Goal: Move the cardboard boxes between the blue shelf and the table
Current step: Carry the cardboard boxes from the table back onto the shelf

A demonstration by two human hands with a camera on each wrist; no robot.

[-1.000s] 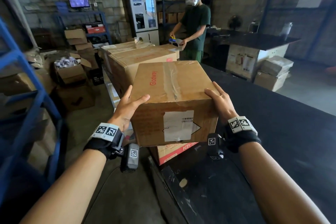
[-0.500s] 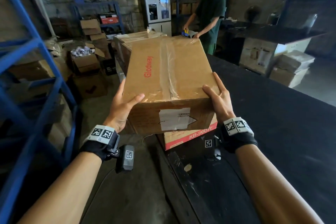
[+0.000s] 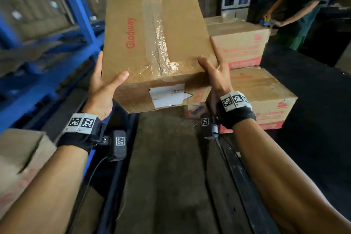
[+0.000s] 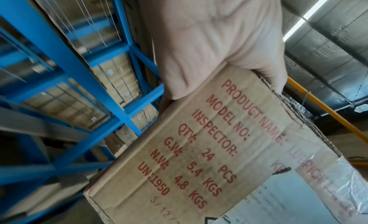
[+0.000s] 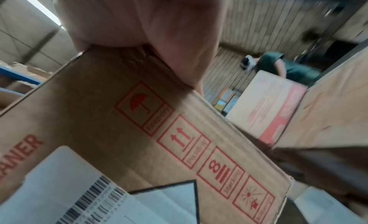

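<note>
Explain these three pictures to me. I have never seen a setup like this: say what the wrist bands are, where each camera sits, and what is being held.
No machine here: a person works bare-handed, wearing cameras. The big picture comes from a head camera looking down at both arms. The wrist bands carry printed markers, with a small camera below each wrist; those give the two close-up pictures, looking along each palm.

The left hand and right hand hold a taped cardboard box by its sides, thumbs on top, lifted over the floor. The blue shelf stands on the left. On the right, more boxes sit stacked on the dark table. Another person works behind.
</note>
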